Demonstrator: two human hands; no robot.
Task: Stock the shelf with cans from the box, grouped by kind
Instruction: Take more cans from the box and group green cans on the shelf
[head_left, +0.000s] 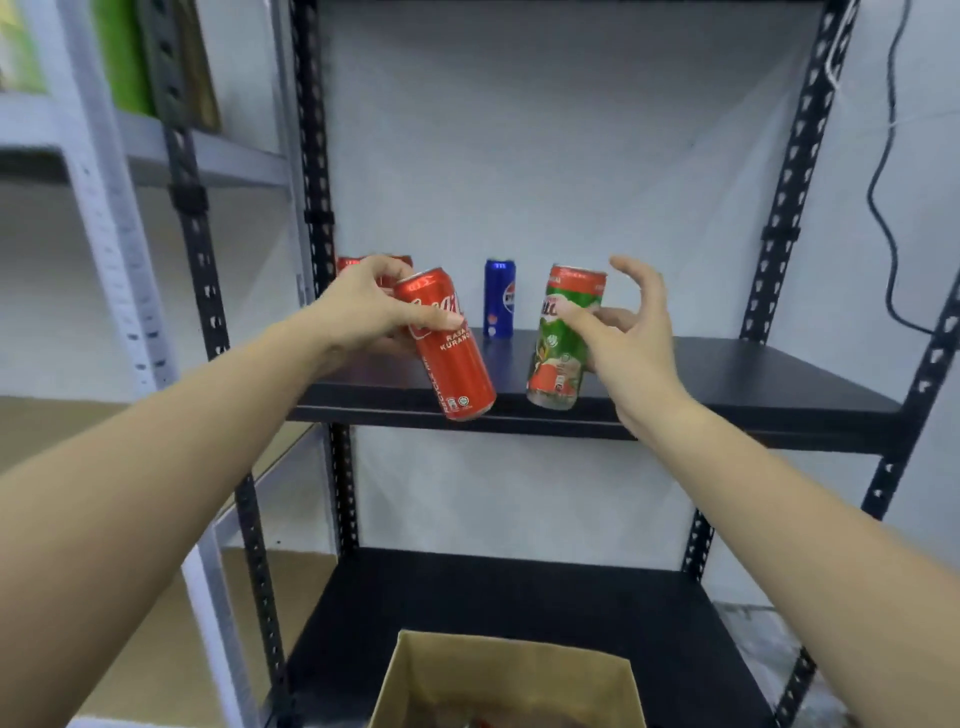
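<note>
My left hand (370, 306) grips a red cola can (451, 353), tilted, above the front edge of the black shelf (753, 379). Behind that hand, two more red cans (349, 264) stand at the shelf's back left, mostly hidden. A blue cola can (499, 299) stands upright at the back middle. My right hand (626, 332) pinches a green and red drink can (563, 338) between thumb and a finger, its other fingers spread; the can hangs slightly tilted over the shelf's front. The cardboard box (511, 675) sits open on the lower shelf at the bottom of view.
Black perforated uprights (789, 171) frame the shelf on both sides. A grey rack (104, 171) with green items stands to the left. A black cable (883, 208) hangs down the wall on the right. The right half of the shelf board carries nothing.
</note>
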